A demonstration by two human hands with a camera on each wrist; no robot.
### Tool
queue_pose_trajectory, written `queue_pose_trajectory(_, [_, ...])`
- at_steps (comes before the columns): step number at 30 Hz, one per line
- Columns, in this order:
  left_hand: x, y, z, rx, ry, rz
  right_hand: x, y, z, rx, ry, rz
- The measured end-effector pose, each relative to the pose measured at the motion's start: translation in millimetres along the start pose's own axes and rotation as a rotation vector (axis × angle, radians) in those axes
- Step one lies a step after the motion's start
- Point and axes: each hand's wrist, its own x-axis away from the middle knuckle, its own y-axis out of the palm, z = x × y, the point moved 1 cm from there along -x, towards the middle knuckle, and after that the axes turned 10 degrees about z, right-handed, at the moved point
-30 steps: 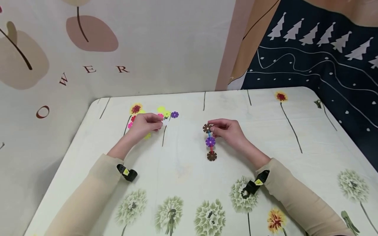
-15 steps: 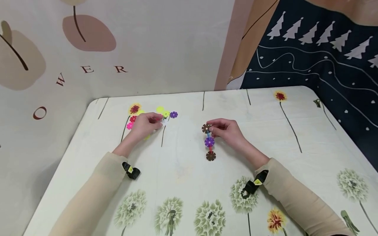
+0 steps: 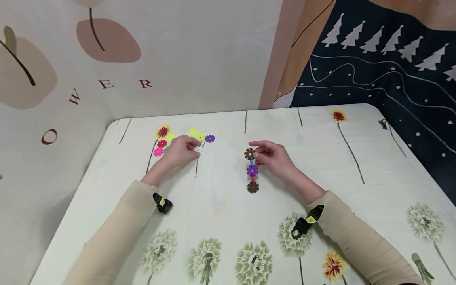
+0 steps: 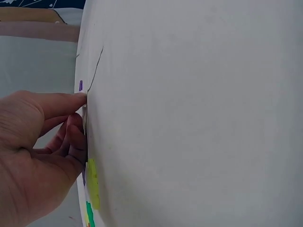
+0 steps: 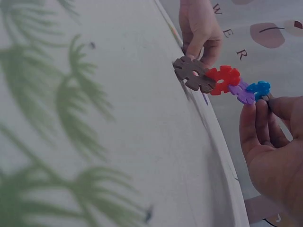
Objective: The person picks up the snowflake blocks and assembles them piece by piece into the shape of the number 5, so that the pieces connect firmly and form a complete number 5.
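The right hand (image 3: pixel 272 157) pinches the far brown disc (image 3: pixel 247 154) of a disc chain (image 3: pixel 250 171) running nearward. Further left, the left hand (image 3: pixel 181 151) sets thumb and forefinger about a white disc (image 3: pixel 198 149); whether they grip it cannot be told. Pinching only its rim should spare the loose discs (image 3: pixel 161 143) alongside.
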Motion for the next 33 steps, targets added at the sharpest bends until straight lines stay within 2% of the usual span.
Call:
queue_pose_trajectory(8, [1.3,-1.7,-2.6,0.015,-0.002,-0.004,0.5,0,0,0.029,-0.020,-0.020])
queue_pose_trajectory(21, [4.3,-0.2,-4.1,0.099,0.038,0.017,0.2,-9,-3,0.037,-0.008,0.032])
queue_pose_trajectory(28, [8.1,4.3,9.0,0.212,-0.021,-0.026,-1.4,-7,-2,0.015,0.016,0.025])
queue_pose_trajectory(33, [11.4,10.5,22.5,0.307,-0.027,-0.076,-2.1,-3,1,0.010,0.028,0.013])
